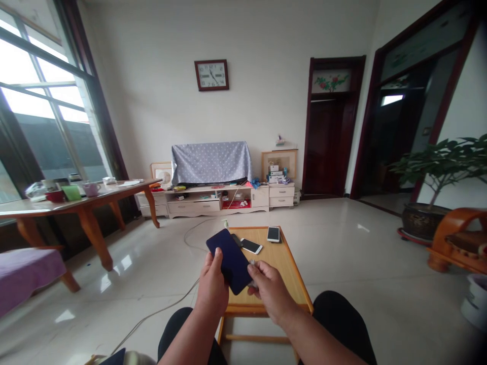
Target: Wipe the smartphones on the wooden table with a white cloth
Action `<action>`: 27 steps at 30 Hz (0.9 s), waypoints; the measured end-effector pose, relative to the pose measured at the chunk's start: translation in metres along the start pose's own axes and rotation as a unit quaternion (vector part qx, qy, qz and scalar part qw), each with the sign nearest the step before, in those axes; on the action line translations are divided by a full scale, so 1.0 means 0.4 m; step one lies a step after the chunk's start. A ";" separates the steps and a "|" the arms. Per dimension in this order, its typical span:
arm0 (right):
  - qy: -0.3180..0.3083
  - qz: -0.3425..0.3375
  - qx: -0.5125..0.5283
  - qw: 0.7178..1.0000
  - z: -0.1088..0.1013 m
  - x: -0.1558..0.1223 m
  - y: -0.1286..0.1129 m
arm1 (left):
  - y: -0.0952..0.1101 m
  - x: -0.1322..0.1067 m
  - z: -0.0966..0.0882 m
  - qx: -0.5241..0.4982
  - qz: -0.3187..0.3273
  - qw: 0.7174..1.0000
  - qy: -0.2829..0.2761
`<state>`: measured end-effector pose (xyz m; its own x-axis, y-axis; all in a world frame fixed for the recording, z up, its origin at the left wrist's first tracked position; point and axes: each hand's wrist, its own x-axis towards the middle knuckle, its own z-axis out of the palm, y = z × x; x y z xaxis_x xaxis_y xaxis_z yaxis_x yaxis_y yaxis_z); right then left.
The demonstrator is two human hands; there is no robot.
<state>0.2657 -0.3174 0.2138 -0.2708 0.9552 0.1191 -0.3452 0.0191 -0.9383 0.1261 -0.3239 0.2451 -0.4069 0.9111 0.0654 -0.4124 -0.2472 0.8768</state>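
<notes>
My left hand (212,284) grips a dark blue phone (230,259) by its left edge, thumb on the screen, above a small wooden table (283,274). My right hand (266,286) is closed at the phone's lower right edge, pinching a small white plug or cable end (251,263). Two more phones lie on the table: a white one (251,246) just beyond the held phone and another white one (273,233) near the far edge. A small dark object (236,239) lies beside the first.
A white cable (167,304) runs over the glossy floor to a TV stand (213,200) with a covered screen. A long wooden table (76,200) with cups stands left. A potted plant (437,172) and wooden chair (460,238) are right. My knees frame the table.
</notes>
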 end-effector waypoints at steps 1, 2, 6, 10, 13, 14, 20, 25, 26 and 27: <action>0.009 0.008 0.006 1.000 -0.011 0.011 -0.011 | 0.001 0.000 -0.003 -0.014 -0.004 0.999 -0.030; 0.013 0.021 0.012 1.000 -0.024 0.023 -0.023 | 0.004 0.002 -0.007 -0.028 -0.011 0.998 -0.058; 0.006 0.065 0.020 0.998 -0.094 0.063 -0.066 | 0.033 0.011 -0.036 -0.050 -0.083 0.989 -0.113; -0.027 0.066 0.013 0.997 -0.143 0.083 -0.111 | 0.068 0.018 -0.069 -0.018 -0.221 0.961 -0.163; -0.035 0.053 -0.004 0.998 -0.146 0.096 -0.139 | 0.060 0.022 -0.076 0.029 -0.266 0.945 -0.189; -0.026 0.049 -0.017 0.998 -0.142 0.101 -0.144 | 0.049 0.024 -0.075 0.039 -0.258 0.948 -0.182; 0.011 0.025 -0.066 0.997 -0.100 0.098 -0.114 | -0.018 0.040 -0.062 0.021 -0.102 0.992 -0.071; 0.036 0.030 -0.107 0.993 -0.082 0.056 -0.057 | -0.010 0.049 -0.063 0.004 -0.037 0.999 -0.016; 0.034 0.029 -0.111 0.993 -0.081 0.047 -0.050 | -0.007 0.050 -0.065 0.004 -0.036 0.999 -0.010; 0.029 0.026 -0.116 0.993 -0.080 0.041 -0.044 | -0.007 0.050 -0.066 0.006 -0.035 0.999 -0.011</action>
<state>0.2963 -0.2926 0.2221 -0.2288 0.9718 0.0567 -0.1145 0.0310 -0.9929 0.0974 -0.3137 0.2315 -0.3598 0.9329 0.0143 -0.4285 -0.1788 0.8857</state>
